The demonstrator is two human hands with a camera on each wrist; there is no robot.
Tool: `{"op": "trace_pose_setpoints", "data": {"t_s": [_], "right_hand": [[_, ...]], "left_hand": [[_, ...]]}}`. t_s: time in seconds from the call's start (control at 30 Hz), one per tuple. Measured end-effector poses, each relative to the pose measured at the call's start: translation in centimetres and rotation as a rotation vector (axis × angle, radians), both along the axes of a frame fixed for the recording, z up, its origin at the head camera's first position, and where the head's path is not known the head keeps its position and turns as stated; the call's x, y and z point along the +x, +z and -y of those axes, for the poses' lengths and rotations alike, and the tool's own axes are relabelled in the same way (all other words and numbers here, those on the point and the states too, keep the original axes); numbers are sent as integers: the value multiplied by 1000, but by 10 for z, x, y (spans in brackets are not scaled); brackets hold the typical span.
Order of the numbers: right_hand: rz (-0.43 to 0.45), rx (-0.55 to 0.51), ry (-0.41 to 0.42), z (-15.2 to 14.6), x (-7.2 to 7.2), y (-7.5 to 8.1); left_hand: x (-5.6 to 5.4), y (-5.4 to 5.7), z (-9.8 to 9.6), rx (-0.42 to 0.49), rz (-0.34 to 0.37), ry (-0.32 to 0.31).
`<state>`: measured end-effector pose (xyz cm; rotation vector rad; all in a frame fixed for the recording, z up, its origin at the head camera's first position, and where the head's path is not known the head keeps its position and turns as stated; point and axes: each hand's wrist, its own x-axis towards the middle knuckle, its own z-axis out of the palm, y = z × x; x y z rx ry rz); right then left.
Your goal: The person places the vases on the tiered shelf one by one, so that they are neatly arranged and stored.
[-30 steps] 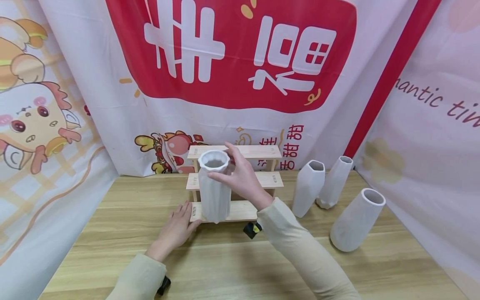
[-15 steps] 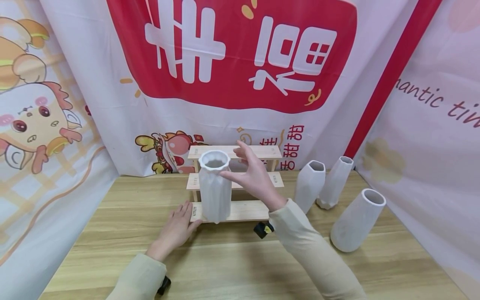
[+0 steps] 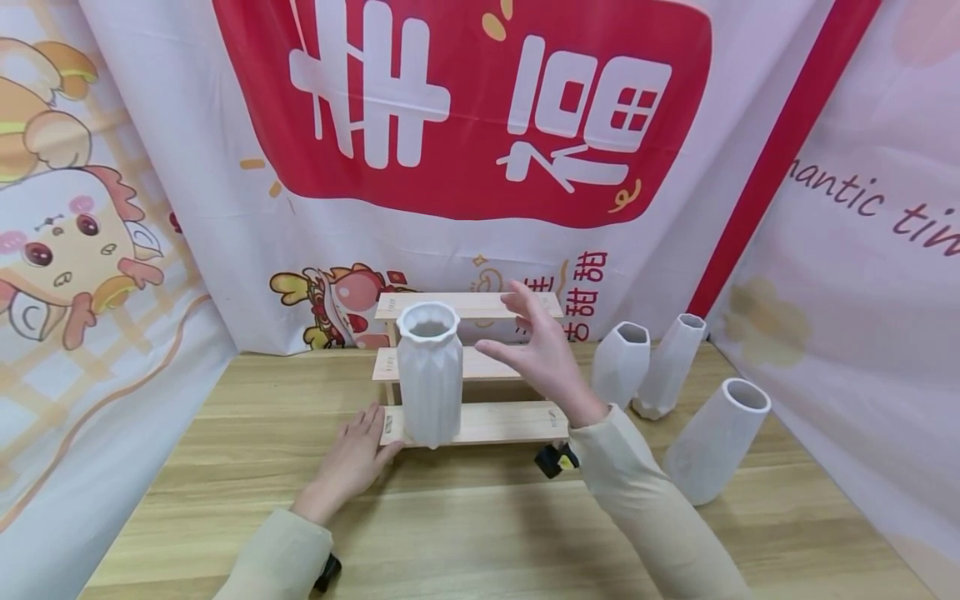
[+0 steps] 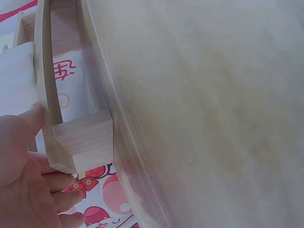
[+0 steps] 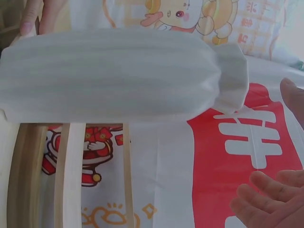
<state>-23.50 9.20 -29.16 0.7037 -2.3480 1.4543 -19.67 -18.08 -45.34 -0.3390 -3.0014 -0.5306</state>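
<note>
- the bench (image 3: 450, 533) carries the shelf (image 3: 510, 422), a wooden three-step one.
- smooth vase (image 3: 720, 437): on the bench, right of the shelf and nearer than it, partly behind the right sleeve (image 3: 637, 492).
- left hand (image 3: 352, 454): at the shelf's left end, fingers extended, thumb along the lowest step's front edge.
- fluted vase (image 3: 431, 383): upright on the shelf's lowest step, toward its left end.
- right hand (image 3: 543, 354): before the shelf's right half, apart from the fluted vase; fingers spread from the thumb, holding nothing.
- faceted vase (image 3: 621, 367), then slim vase (image 3: 672, 367): right of the shelf.
- printed cloth (image 3: 480, 196): behind the shelf.
</note>
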Motion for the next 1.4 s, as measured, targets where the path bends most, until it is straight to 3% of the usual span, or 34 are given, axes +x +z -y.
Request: {"op": "trace_pose_setpoints", "data": {"t_s": [0.73,0.8,0.97,1.1,1.4], "right_hand": [[-26,-69,-133,-56,-2,-5],[-24,-87,-142,-58,5,1],[-31,-94,-180,-68,6,1],[-36,-92,-214,-80,-1,-8],[21,-119,-297,-98,-2,-11]], "left_hand": [[3,6,-3,10,-26,-14],[3,7,-3,9,-19,-13],[3,6,-2,9,-12,-13],[3,6,-2,8,-17,-10],[3,6,-2,6,-27,-10]]}}
